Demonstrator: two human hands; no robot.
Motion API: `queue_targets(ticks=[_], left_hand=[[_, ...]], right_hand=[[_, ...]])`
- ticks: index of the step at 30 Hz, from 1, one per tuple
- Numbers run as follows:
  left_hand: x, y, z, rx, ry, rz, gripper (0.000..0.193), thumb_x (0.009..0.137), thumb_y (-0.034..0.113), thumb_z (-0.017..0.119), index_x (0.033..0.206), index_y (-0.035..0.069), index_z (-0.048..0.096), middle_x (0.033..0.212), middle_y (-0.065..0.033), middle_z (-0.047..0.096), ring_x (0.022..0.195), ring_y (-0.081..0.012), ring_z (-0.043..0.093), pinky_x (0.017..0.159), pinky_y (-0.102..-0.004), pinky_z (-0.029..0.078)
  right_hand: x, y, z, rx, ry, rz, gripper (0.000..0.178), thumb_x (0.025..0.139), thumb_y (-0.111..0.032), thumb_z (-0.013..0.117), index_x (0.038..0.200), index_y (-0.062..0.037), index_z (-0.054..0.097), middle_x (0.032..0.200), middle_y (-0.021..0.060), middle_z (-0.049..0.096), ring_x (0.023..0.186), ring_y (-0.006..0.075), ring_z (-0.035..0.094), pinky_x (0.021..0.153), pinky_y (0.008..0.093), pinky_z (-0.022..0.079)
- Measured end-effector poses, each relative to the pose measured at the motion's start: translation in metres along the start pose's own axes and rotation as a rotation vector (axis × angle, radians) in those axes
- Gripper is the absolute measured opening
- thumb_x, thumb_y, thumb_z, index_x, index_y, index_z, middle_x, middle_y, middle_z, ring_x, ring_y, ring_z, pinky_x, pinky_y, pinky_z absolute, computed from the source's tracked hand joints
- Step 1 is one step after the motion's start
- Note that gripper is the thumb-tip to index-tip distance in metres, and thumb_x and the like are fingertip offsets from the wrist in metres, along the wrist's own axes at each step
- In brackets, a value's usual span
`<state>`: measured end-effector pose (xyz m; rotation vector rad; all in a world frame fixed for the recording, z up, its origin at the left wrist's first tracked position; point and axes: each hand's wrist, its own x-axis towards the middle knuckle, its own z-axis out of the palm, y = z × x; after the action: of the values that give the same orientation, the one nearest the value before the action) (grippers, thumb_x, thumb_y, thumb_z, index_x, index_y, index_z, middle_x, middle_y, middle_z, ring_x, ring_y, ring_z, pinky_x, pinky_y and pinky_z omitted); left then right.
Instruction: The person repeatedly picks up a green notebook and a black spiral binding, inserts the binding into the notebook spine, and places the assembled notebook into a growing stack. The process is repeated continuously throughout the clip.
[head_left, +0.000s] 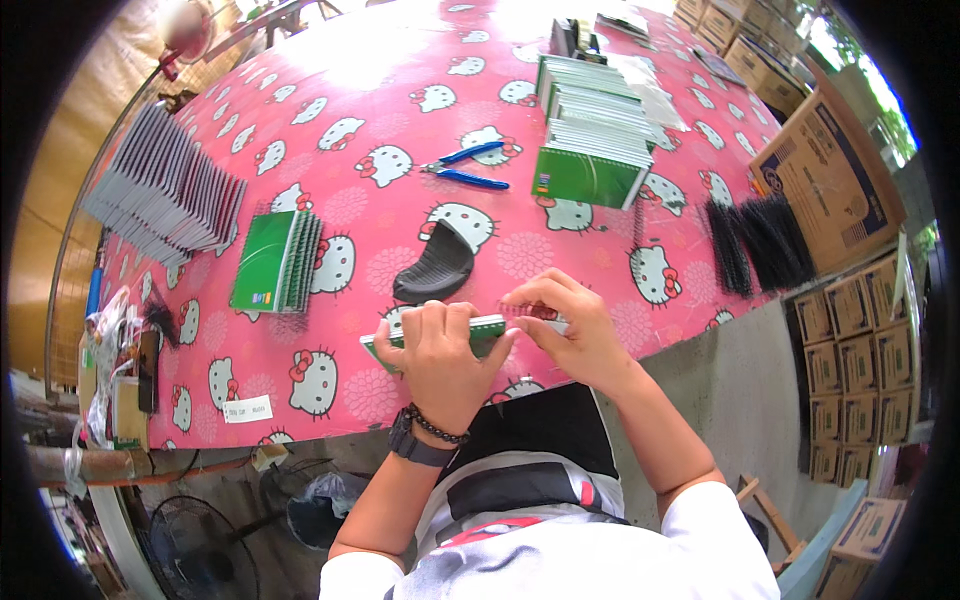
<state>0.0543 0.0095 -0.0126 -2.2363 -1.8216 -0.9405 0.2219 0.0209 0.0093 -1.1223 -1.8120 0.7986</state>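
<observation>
My left hand [437,345], with a dark watch and beaded bracelet at its wrist, is closed around a small green notebook [488,325] held edge-up near the table's front edge. At the notebook's right end, the fingers of my right hand [568,325] pinch together on a thin dark spiral coil [517,309]; the exact grip is partly hidden by the fingers. Just beyond my left hand lies a black curved, ribbed piece [437,265]. Farther off, blue-handled cutting pliers [470,168] rest with their handles spread.
A pink cartoon-print cloth covers the table [400,215]. Green notebooks [590,170] stand stacked at back right, more [265,262] at left beside a tall grey-edged stack [165,185]. Black coils [765,245] lie by a cardboard box [830,175]. A paper slip [247,409] sits front left.
</observation>
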Motion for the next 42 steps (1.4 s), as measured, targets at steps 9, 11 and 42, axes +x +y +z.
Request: queue_targets(ticks=[9,11,42], left_hand=[[-0.005,0.001,0.006,-0.055,0.060,0.059,0.032,0.067,0.031,0.074,0.093,0.016,0.061,0.095,-0.0013,0.055,0.103,-0.0230,0.051,0.107,-0.0586,0.009],[-0.007,0.001,0.008,-0.058,0.061,0.064,0.034,0.068,0.029,0.072,0.097,0.015,0.061,0.099,-0.0010,0.055,0.107,-0.0227,0.050,0.108,-0.0615,0.007],[-0.007,-0.024,-0.035,-0.324,-0.157,0.325,0.022,0.079,0.021,0.068,0.099,0.018,0.060,0.092,0.0021,0.057,0.091,-0.0157,0.057,0.099,-0.0494,0.024]], right_hand=[[0.001,0.001,0.000,0.077,-0.091,0.009,0.024,0.077,0.005,0.067,0.100,-0.0020,0.066,0.091,0.0076,0.061,0.083,0.0155,0.061,0.073,0.0278,0.050],[0.002,0.002,-0.003,0.088,-0.138,-0.004,0.024,0.077,0.006,0.066,0.100,-0.0020,0.066,0.092,0.0078,0.061,0.084,0.0162,0.061,0.074,0.0282,0.050],[0.035,-0.004,-0.029,0.009,-0.702,0.063,0.032,0.094,-0.024,0.059,0.121,-0.0066,0.057,0.073,0.0122,0.061,0.065,0.0204,0.061,0.062,0.0326,0.048]])
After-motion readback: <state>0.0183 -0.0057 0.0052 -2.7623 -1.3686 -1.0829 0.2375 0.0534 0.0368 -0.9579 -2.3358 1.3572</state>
